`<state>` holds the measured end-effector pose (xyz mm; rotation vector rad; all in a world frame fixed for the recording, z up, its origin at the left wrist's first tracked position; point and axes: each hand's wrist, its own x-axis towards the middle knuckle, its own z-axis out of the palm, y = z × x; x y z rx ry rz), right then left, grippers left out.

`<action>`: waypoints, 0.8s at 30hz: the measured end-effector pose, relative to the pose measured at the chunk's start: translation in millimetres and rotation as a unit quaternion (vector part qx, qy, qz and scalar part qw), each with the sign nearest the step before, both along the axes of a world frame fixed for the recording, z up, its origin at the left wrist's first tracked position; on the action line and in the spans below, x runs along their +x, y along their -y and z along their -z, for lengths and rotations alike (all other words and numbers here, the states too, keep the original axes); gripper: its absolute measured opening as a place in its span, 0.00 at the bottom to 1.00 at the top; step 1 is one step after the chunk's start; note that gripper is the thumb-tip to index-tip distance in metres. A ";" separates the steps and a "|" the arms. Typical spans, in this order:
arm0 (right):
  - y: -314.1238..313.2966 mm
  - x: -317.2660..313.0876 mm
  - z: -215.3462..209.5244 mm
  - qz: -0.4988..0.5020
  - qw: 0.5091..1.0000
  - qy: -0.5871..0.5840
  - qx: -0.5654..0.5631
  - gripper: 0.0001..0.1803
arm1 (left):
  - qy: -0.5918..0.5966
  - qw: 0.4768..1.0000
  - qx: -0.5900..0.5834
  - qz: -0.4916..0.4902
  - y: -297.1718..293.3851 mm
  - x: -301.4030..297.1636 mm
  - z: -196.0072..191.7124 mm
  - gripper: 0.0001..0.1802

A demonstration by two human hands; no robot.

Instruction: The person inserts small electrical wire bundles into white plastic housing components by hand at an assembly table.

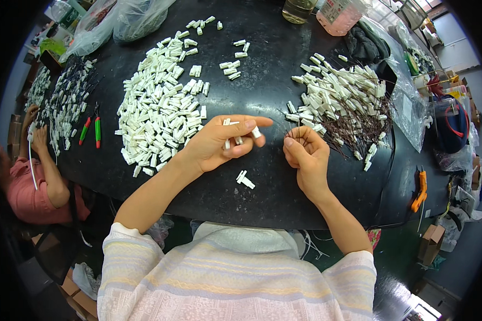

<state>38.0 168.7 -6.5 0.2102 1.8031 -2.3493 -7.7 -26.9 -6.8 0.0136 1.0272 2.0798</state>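
Observation:
My left hand (211, 143) is closed around several small white plastic connector housings (255, 131), with one poking out between the fingertips. Just right of it, my right hand (311, 163) pinches thin dark wires (296, 136) between thumb and fingers; their ends are too fine to make out. A few loose white housings (245, 180) lie on the black table below my left hand. Beyond my left forearm spreads a big heap of bare white housings (155, 107). Past my right hand lies a pile of white housings with brown wires (353, 101) attached.
Red-and-green-handled cutters (97, 132) lie left of the heap. An orange-handled tool (420, 191) rests near the right edge. Plastic bags (144, 18), a pink-liquid container (340, 16) and a jar (298, 9) stand at the back. At left, a co-worker (40, 182) handles similar parts.

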 end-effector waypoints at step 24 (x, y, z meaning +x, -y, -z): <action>-2.6 1.4 4.7 -0.010 0.999 -0.036 0.039 0.05 | -0.164 0.965 -0.203 -0.030 -9.4 8.7 -8.8 0.11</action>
